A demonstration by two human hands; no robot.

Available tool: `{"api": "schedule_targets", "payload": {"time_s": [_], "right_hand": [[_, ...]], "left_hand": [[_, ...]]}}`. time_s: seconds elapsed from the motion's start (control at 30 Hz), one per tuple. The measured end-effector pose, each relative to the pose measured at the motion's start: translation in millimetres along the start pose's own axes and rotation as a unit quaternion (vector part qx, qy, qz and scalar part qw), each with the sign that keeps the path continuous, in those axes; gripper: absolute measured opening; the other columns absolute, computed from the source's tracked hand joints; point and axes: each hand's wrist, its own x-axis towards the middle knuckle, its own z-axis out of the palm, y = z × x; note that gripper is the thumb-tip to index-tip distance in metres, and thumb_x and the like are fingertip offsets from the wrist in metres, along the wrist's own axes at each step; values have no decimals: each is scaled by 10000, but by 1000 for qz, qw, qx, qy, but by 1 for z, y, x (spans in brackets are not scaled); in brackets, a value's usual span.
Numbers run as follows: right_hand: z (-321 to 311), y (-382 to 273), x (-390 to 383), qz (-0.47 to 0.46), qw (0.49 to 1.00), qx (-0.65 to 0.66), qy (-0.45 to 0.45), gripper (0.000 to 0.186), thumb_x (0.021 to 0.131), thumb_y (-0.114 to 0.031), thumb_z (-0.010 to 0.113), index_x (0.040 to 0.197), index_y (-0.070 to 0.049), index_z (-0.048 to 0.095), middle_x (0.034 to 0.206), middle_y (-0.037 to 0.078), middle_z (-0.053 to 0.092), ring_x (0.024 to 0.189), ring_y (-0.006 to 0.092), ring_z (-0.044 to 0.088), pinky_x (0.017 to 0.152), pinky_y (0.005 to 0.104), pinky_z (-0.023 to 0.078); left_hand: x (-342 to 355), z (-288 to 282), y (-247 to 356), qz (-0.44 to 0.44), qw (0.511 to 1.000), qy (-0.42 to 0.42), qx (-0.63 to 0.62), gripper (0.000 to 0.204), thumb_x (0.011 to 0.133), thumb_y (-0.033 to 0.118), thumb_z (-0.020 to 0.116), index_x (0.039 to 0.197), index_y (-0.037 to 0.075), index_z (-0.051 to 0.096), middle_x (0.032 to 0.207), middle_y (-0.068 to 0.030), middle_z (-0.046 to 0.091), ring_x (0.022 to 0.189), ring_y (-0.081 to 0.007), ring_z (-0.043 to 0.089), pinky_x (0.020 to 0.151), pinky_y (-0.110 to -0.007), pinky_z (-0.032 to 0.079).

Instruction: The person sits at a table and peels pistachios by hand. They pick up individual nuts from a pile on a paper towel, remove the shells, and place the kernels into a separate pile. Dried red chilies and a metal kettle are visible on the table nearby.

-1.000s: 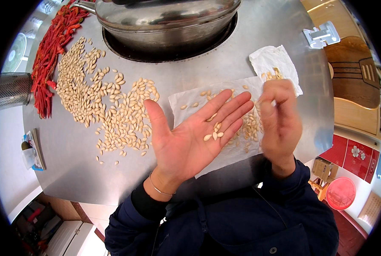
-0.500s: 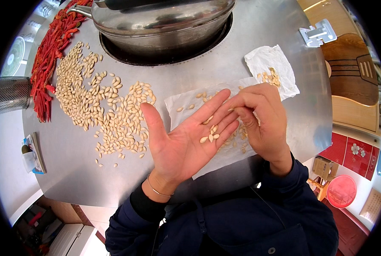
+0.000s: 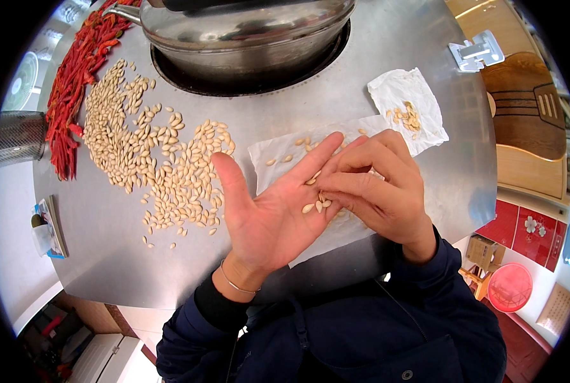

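Observation:
My left hand lies palm up above the steel table, fingers spread, with a few pale pumpkin seeds resting on the palm near the fingers. My right hand reaches across onto that palm, its fingertips pinching one of the seeds. Under both hands lies a white paper towel with loose seeds on it. A large spread of the same pale seeds covers the table to the left.
A second paper towel with a small heap of seeds lies at the right. A big steel wok with lid sits in the table's round opening. Red chillies lie along the left rim. A pink basket stands on the floor.
My right hand has come down from beside the towel onto my left palm and now pinches at the seeds there. The left hand has stayed flat and open.

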Motion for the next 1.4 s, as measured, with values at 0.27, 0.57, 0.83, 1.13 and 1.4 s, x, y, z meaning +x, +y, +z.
{"api": "schedule_targets", "payload": {"time_s": [0.27,0.57,0.83,1.13,1.4], "right_hand": [[6,3,-1,-15,1000,-23,-8,243,604,-84,707,836,-100,638,838,6,585,749,209,530,687,311,397],[3,0,-1,52,998,20,19,260,606,-28,718,843,-85,626,832,37,586,737,230,534,674,322,409],[4,0,0,27,999,13,23,271,587,-22,715,848,-70,661,822,34,583,705,227,518,610,310,406],[4,3,-1,56,995,68,45,258,670,28,691,905,-64,639,848,61,616,731,253,553,622,328,437],[6,-5,-6,99,987,98,78,133,816,26,649,937,-22,625,841,104,625,686,206,564,589,272,459]], "left_hand": [[-2,-7,1,-6,1000,10,-23,1263,716,923,222,1474,-83,125,1486,-175,313,1347,-231,306,1125,-346,179],[0,-5,1,-9,1000,7,9,1257,722,918,226,1477,-80,103,1496,-163,299,1347,-232,308,1146,-360,145],[-1,-5,1,-7,1000,-20,16,1261,713,928,198,1483,-66,104,1510,-146,279,1361,-214,297,1147,-351,138],[0,-5,0,-7,1000,6,2,1251,718,921,211,1484,-61,104,1510,-172,271,1373,-237,283,1154,-360,132],[-3,12,13,118,988,27,101,1146,783,863,201,1483,-43,146,1537,-250,168,1434,-323,186,1166,-382,152]]}}
